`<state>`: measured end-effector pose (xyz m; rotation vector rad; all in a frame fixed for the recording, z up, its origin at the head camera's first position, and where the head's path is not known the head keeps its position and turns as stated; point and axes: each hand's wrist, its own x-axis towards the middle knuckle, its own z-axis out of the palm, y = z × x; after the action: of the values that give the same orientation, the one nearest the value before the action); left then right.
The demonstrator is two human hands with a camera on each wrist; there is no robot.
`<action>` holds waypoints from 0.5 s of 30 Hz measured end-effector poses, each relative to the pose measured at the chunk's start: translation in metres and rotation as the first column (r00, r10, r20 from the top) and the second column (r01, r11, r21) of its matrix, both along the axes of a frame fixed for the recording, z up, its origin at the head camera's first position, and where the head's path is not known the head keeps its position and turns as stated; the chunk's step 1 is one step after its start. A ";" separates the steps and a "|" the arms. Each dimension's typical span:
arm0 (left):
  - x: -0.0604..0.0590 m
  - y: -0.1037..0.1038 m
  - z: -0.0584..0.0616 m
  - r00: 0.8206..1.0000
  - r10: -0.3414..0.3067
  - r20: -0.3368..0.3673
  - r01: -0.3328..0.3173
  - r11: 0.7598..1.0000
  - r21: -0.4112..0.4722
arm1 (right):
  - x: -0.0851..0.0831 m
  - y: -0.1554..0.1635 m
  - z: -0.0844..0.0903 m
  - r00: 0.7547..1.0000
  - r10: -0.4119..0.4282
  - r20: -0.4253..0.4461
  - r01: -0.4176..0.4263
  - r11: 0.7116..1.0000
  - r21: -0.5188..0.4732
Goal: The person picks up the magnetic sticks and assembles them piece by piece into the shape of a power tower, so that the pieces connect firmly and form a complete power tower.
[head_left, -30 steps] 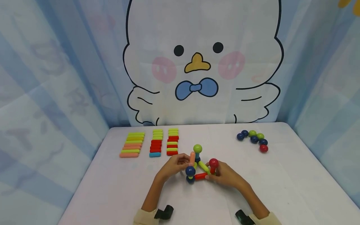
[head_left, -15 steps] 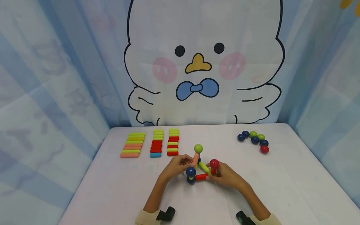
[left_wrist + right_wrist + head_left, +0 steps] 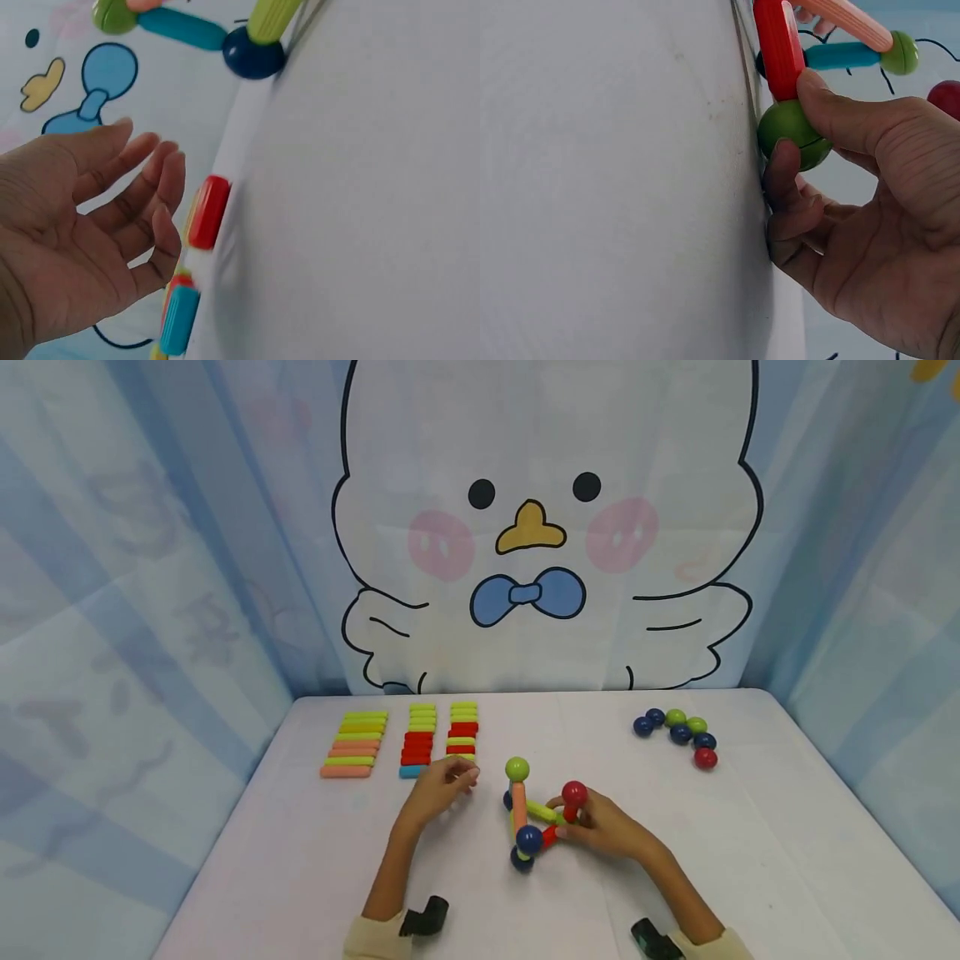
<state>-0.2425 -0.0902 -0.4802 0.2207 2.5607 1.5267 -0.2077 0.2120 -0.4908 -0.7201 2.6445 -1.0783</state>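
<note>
Head view, right hand grip pinching glossy ball-and-stick frame, left hand fingers relaxed.

A white table carries everything, its far edge meeting a curtain. At its far left lie three rows of short sticks placed side by side: the leftmost row holds longer green, yellow and orange ones, the middle row green and red ones with a blue stick at the near end, the third row green and red ones. At the far right a small curved cluster of balls rests on the top, dark blue and green with one red ball at its near end. Near the middle stands a small frame of sticks and balls, its lower balls touching the table.
</note>
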 end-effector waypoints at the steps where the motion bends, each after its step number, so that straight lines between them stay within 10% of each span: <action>1: -0.001 -0.008 0.000 0.998 0.060 -0.009 -0.060 0.998 -0.025 | 0.000 0.001 -0.001 1.000 0.011 0.005 -0.011 1.000 -0.008; 4: -0.003 -0.034 0.001 0.968 0.243 -0.058 -0.248 0.963 -0.104 | -0.002 0.003 -0.002 0.999 0.037 0.027 -0.037 0.999 -0.033; 8: 0.000 -0.072 -0.002 0.892 0.394 -0.223 -0.444 0.858 -0.259 | -0.002 0.004 -0.005 0.998 0.011 0.063 -0.007 0.998 -0.062; 11: 0.004 -0.096 -0.007 0.852 0.394 -0.346 -0.511 0.770 -0.383 | -0.002 0.001 -0.007 0.990 -0.087 0.112 0.097 0.991 -0.090; 15: 0.010 -0.115 -0.011 0.854 0.349 -0.386 -0.511 0.705 -0.492 | -0.002 -0.006 -0.007 0.964 -0.233 0.124 0.246 0.964 -0.101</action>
<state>-0.2328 -0.2050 -0.4915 -0.3081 3.3311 0.7409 -0.2102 0.2056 -0.4982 -0.3509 2.6402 -1.3026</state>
